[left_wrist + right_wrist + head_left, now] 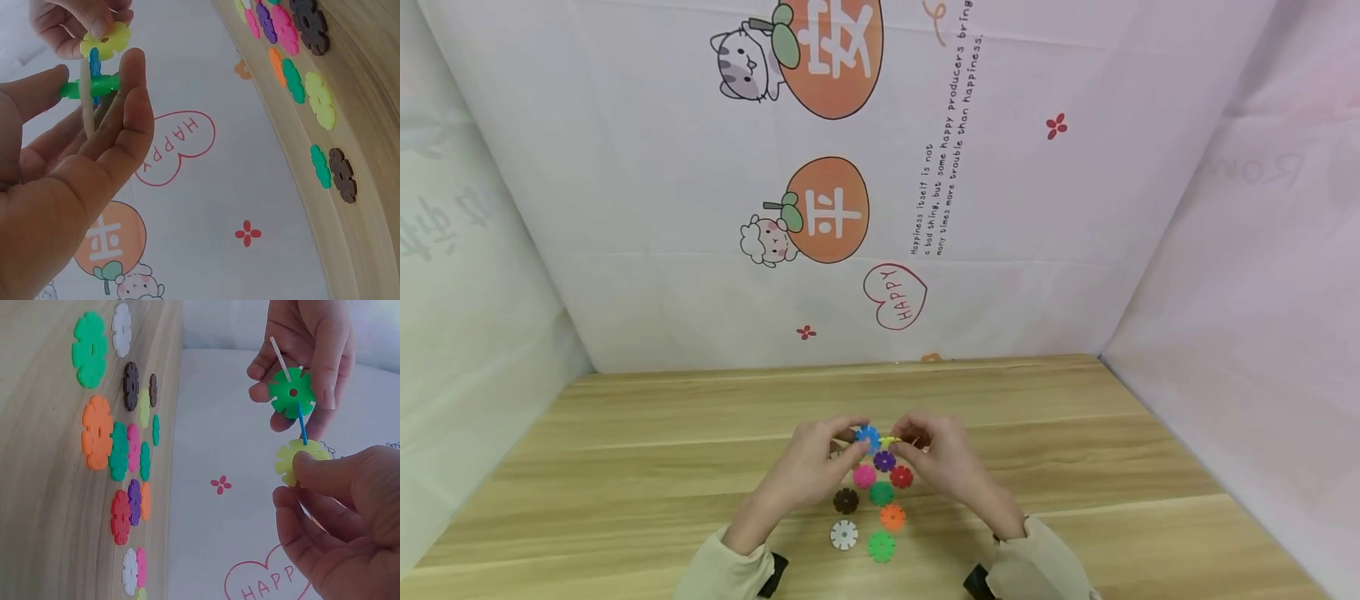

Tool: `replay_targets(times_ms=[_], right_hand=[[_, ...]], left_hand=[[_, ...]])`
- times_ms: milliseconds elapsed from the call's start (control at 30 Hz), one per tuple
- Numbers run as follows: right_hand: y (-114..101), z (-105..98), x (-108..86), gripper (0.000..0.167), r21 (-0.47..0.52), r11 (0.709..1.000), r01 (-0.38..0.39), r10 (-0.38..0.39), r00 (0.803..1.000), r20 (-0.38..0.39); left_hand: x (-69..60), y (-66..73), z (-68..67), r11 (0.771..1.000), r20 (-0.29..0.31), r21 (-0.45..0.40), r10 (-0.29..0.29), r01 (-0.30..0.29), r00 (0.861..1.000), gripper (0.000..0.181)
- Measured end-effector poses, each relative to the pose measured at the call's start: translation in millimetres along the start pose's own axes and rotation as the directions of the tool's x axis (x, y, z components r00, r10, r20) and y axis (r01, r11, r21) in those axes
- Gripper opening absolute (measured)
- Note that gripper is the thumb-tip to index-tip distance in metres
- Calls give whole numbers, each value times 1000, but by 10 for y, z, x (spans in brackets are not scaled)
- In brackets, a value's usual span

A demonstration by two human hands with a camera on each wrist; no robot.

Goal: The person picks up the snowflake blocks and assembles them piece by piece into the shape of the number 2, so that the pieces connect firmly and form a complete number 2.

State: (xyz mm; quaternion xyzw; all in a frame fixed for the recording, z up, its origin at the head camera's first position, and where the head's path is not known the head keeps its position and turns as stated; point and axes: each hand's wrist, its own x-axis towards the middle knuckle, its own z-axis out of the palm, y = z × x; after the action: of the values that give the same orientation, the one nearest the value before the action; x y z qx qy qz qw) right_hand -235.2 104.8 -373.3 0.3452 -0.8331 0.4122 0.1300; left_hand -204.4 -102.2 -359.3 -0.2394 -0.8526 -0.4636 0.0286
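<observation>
Above the table my left hand (pixel 808 465) pinches a green notched interlocking disc (pixel 293 392) between thumb and fingers. A white disc (pixel 86 103) and a blue disc (pixel 868 438) are slotted crosswise into it. My right hand (pixel 946 460) pinches a yellow disc (pixel 301 461) between thumb and fingertips. The yellow disc meets the edge of the blue one; whether their notches are fully joined I cannot tell. Both hands are close together, with the joined discs between them.
Loose discs lie flat on the wooden table (pixel 662 483) below the hands, including a dark brown one (pixel 846 501), an orange one (pixel 892 517), a red one (pixel 901 477), a white one (pixel 844 535) and a light green one (pixel 882 547). A printed white cloth (pixel 1000 275) stands behind.
</observation>
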Motion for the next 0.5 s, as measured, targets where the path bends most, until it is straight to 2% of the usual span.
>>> replay_targets(times_ms=[133,300,400,500], right_hand=[[12,0,2,9,-1,997,76,-76,996,-54],[19,7,1,15,-26,987,156,-158,980,-120],[7,25,7,17,-52,981,187,-193,967,-168],[-12,50,20,18,-100,968,231,-247,944,-218]], left_hand=[[-4,-3,0,1000,-8,-26,-13,13,1000,37],[1,3,1,998,-5,-64,-13,12,1000,34],[7,19,12,997,-6,-80,-17,16,1000,33],[7,34,20,996,-19,-89,-26,24,999,33]])
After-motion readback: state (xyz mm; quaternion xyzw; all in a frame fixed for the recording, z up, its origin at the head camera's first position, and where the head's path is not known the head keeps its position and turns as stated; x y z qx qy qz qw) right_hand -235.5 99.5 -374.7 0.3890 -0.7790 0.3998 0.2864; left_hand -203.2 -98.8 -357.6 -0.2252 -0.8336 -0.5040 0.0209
